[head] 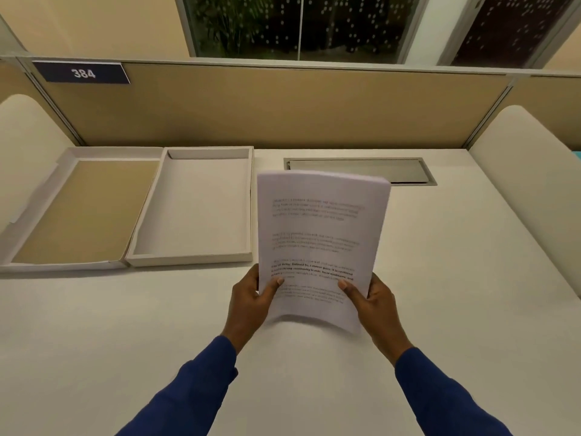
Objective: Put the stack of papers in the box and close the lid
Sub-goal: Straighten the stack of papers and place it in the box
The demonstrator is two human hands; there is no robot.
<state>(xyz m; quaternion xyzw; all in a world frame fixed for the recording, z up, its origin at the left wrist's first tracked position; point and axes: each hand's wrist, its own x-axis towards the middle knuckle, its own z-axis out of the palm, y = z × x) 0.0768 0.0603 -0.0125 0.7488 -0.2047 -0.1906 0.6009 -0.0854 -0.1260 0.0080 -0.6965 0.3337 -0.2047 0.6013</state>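
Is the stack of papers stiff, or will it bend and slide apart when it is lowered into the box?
Probably floppy: the stack of papers already curves at its bottom edge between the left hand and right hand. Loose sheets may fan out, since nothing visibly binds them. It looks light, as thumbs and fingers alone hold it.

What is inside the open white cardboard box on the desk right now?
Nothing: the open white cardboard box shows only its bare white floor. Its tan-lined lid lies open beside it. The printed stack of papers is held above the desk in the left hand and right hand.
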